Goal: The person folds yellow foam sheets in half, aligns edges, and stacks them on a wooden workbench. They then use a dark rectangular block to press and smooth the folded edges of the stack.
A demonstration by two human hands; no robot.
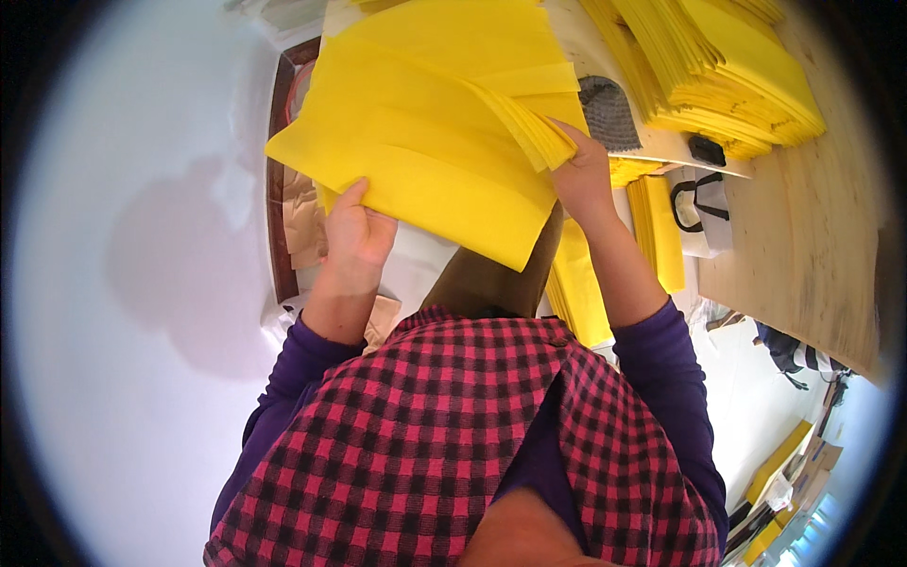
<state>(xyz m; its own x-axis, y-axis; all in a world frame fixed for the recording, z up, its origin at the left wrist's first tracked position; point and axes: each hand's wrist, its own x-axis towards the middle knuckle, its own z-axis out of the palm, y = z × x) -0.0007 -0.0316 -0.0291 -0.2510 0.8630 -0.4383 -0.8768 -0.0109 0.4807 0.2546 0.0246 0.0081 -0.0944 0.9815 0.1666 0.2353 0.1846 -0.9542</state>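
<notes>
Yellow sheet held between both hands above the lap

In the head view, the left hand (357, 231) grips the near edge of a large yellow sheet (416, 132), thumb on top and fingers partly hidden; this probably steadies that side. The right hand (583, 175) pinches a layered yellow fold (529, 128), apparently to keep its plies together; whether it belongs to the same sheet, I cannot tell. The sheet slopes over the knees, its near corner hanging free, and hides much of what lies beneath.

Just beyond the right hand lies a grey textured item (609, 113), which could crowd that side. A tall yellow stack (727, 71) stands at upper right, perhaps placed there for easy reach. Near it are a small black object (706, 149) and a white bag (710, 213) with dark handles. Brown wrapping (302, 227) shows at left.
</notes>
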